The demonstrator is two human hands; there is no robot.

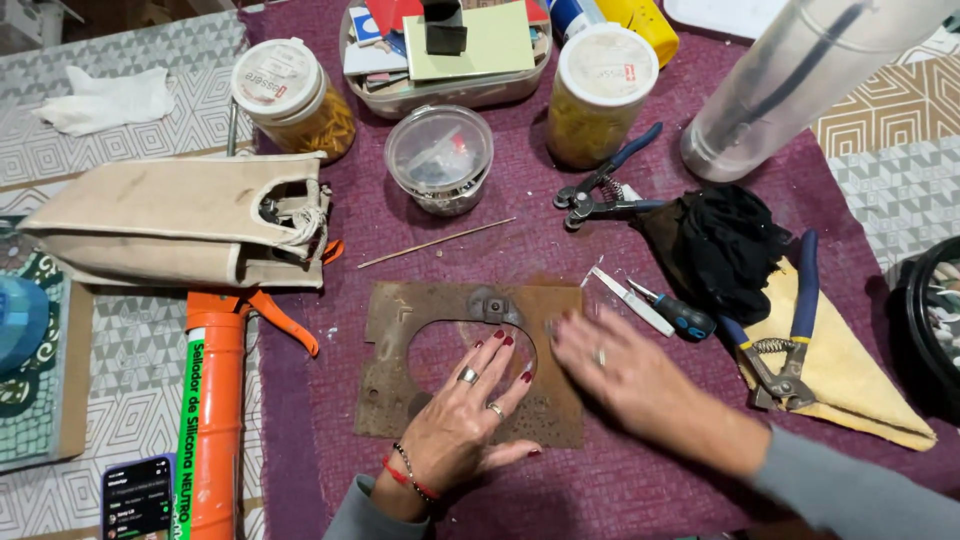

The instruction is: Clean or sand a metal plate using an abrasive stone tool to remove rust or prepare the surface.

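Note:
A rusty brown metal plate [400,340] with a round hole lies flat on the purple cloth [620,490]. My left hand [465,415] rests spread over the hole, fingers apart, pressing a clear round piece that barely shows. My right hand [625,370] hovers blurred over the plate's right edge, palm down, fingers loosely spread, nothing in it. A small blue-handled tool [680,315] and a white stick [630,298] lie just beyond its fingertips.
Blue-handled pliers [600,190], nippers [790,340] on a yellow cloth, a black rag [725,245]. Orange sealant gun [215,400] and canvas bag [170,220] at left. Two jars [290,95], a clear tub [440,155], a box and a tall clear cylinder [800,80] behind.

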